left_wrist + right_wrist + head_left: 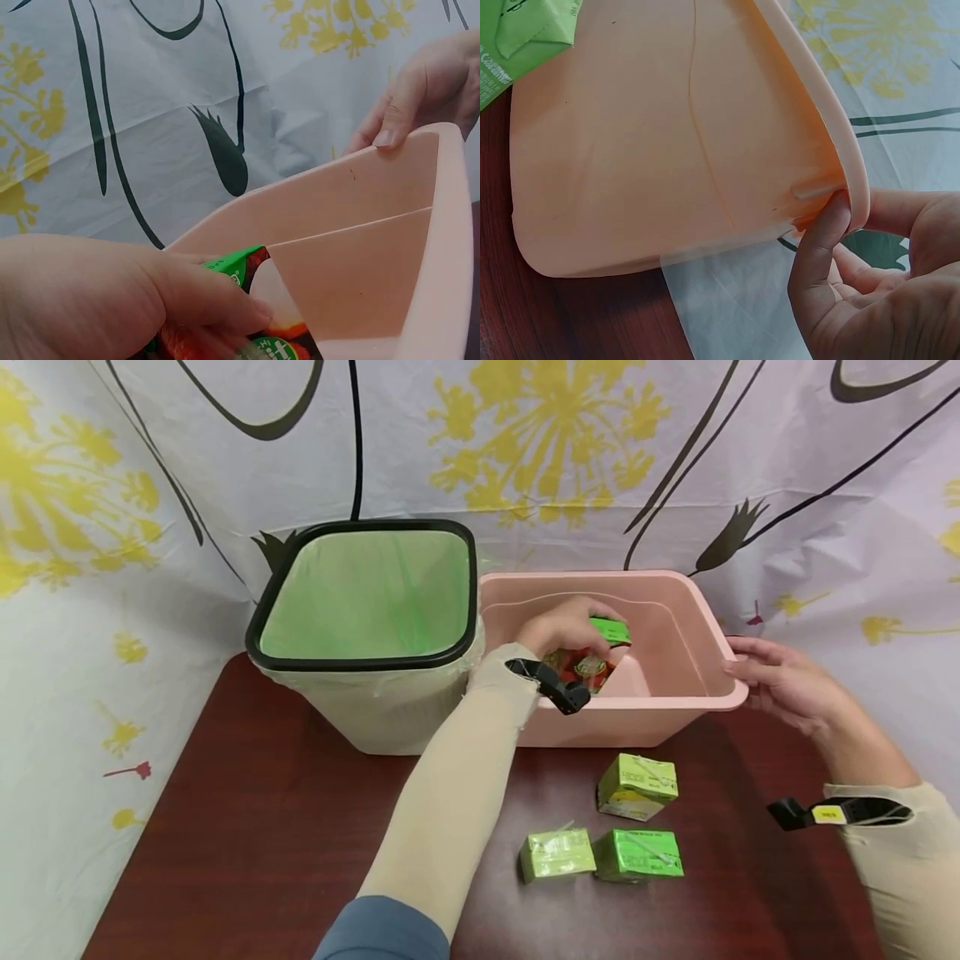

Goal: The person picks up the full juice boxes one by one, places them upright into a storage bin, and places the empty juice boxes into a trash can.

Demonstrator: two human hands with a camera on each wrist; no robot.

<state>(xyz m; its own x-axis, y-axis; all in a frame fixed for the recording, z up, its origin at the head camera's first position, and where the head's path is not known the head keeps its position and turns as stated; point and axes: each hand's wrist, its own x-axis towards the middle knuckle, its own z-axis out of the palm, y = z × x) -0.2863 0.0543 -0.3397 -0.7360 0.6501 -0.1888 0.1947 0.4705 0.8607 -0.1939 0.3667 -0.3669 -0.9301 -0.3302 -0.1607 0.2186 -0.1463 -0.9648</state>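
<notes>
My left hand (567,625) reaches into the pink plastic basin (611,727) and grips a juice carton (591,670) with a red printed side and a green top. In the left wrist view the thumb lies across the printed face of the carton (281,349); the far fingers are hidden behind it. At the basin's right end, my right hand (787,685) pinches the rim, thumb on the inside and fingers outside, as the right wrist view also shows with the hand (877,289) at the basin's corner.
A bin (375,710) with a black rim and clear liner stands left of the basin. In front of the basin, on the dark red table (285,827), sit a yellow-green carton (637,785), a pale green carton (558,853) and a bright green carton (641,855). A patterned sheet (825,527) hangs behind.
</notes>
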